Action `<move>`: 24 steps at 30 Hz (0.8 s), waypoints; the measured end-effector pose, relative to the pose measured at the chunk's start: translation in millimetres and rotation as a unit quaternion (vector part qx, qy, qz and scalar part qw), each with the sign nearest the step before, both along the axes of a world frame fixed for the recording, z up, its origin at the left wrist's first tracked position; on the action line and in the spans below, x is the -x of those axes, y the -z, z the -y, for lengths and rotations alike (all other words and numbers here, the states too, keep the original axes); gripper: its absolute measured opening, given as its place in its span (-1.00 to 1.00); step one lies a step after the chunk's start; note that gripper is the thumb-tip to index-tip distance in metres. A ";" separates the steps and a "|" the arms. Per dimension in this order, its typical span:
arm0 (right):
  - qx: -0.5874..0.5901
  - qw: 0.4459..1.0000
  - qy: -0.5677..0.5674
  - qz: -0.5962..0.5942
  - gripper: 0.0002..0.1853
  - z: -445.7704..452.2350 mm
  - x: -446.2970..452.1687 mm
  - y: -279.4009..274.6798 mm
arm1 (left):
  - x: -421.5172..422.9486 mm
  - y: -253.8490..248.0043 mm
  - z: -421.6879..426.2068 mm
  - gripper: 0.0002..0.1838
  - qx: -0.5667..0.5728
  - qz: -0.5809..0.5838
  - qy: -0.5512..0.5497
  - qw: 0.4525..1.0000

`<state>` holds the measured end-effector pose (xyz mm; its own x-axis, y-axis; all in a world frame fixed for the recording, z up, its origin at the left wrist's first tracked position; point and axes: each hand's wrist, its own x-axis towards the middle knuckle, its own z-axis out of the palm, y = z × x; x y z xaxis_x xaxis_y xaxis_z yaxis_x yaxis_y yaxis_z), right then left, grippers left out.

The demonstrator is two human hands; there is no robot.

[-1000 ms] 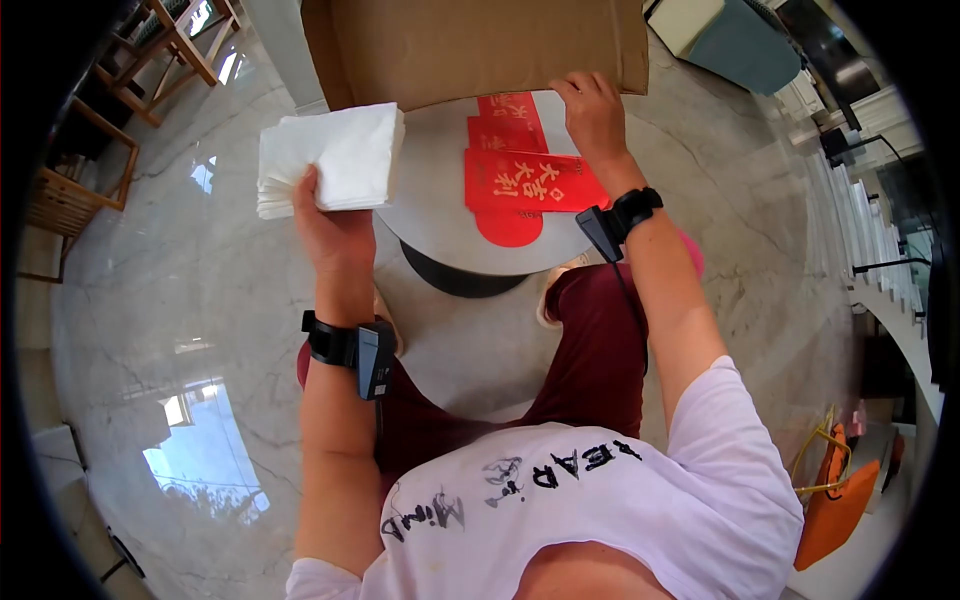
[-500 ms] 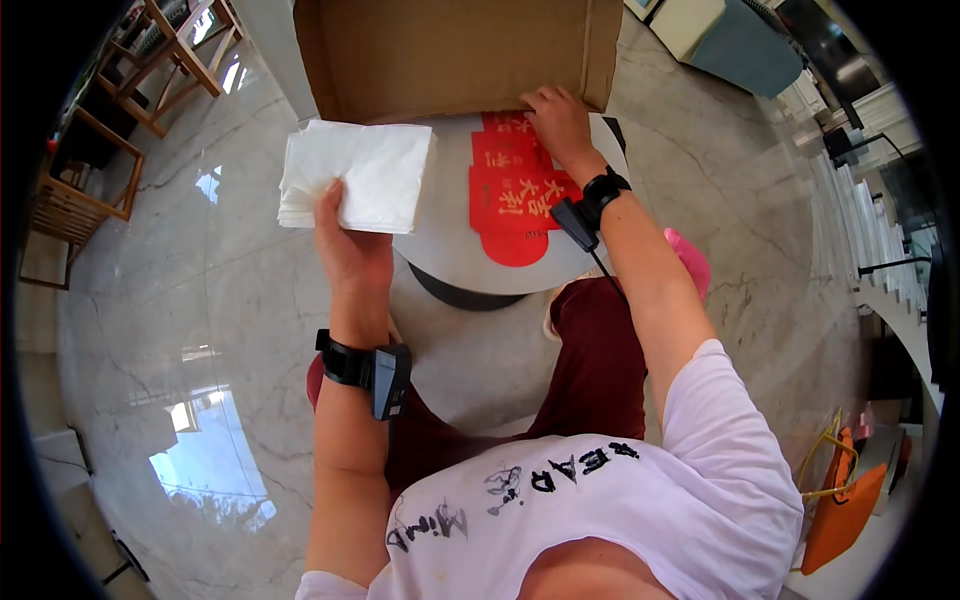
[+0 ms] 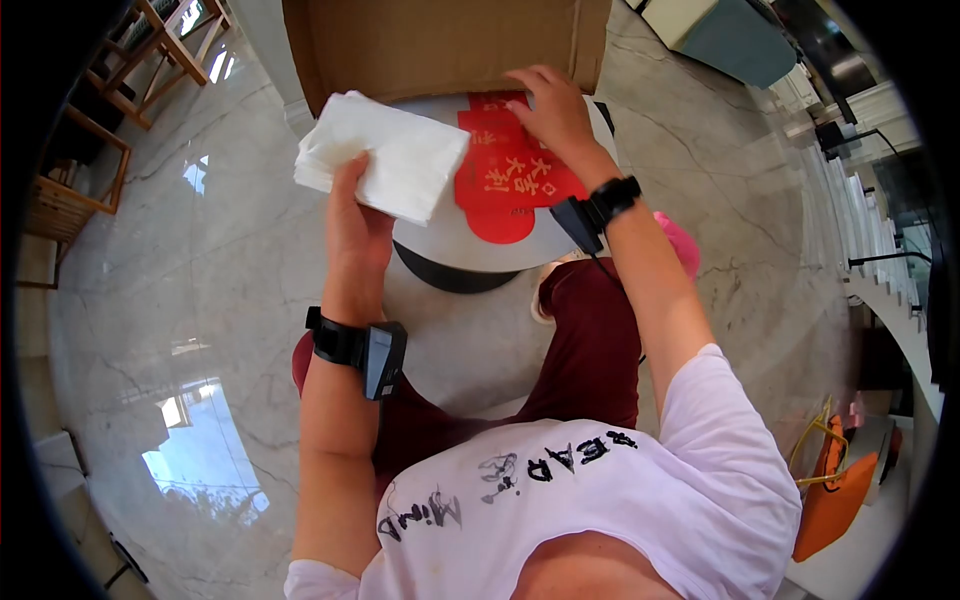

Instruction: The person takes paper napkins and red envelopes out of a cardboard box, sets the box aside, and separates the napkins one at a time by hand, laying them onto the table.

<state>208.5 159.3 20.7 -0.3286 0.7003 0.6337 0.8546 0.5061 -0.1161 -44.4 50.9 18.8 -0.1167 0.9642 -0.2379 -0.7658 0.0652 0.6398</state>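
A stack of white paper napkins (image 3: pixel 400 155) is gripped by my left hand (image 3: pixel 358 225), its thumb lying across the top and the other fingers underneath. The stack is tilted and its near right corner hangs over the round table (image 3: pixel 440 240). Red envelopes (image 3: pixel 510 185) with gold lettering lie on that table, partly overlapping. Over their far end hovers my right hand (image 3: pixel 558 118), thumb and fingers apart with nothing visible between them. Its fingertips are close to the front edge of an open cardboard box (image 3: pixel 440 50).
Wooden chairs (image 3: pixel 75 190) stand at the far left on the shiny tiled floor (image 3: pixel 200 290). At lower right is an orange bag (image 3: pixel 838 505). A blue-grey piece of furniture (image 3: pixel 740 45) is at upper right. Both wrists carry black strapped devices.
My left hand has turned the napkin stack clockwise and shifted it right, nearer the envelopes. My right hand's fingers have spread, and the thumb now shows apart from them.
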 end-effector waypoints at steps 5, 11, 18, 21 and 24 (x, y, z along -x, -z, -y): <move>0.242 0.918 -0.093 -0.300 -0.62 61.8 27.8 -12.5 | -15.2 -0.9 7.3 -0.47 -0.030 -0.143 0.136 0.980; 0.249 0.916 -0.048 -0.310 -0.59 102.2 45.3 -2.8 | -35.5 -1.2 14.9 -0.39 -0.079 -0.149 0.161 0.972; 0.258 0.898 -0.045 -0.355 -0.74 89.1 28.1 -3.0 | -41.4 -0.5 11.2 -0.29 -0.066 -0.112 0.201 0.971; 0.258 0.865 -0.060 -0.427 -0.79 86.9 26.4 0.9 | -44.7 -1.0 8.7 -0.27 -0.053 -0.106 0.206 0.971; 0.235 0.835 -0.071 -0.492 -0.81 86.5 26.6 12.3 | -47.5 2.0 6.4 -0.26 -0.057 -0.124 0.200 0.970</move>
<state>181.9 72.8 8.4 0.0878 0.9458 0.3126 0.1640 0.2958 -0.9411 3.1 44.5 16.8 0.2330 0.9623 -0.1401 -0.5155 0.2444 0.8213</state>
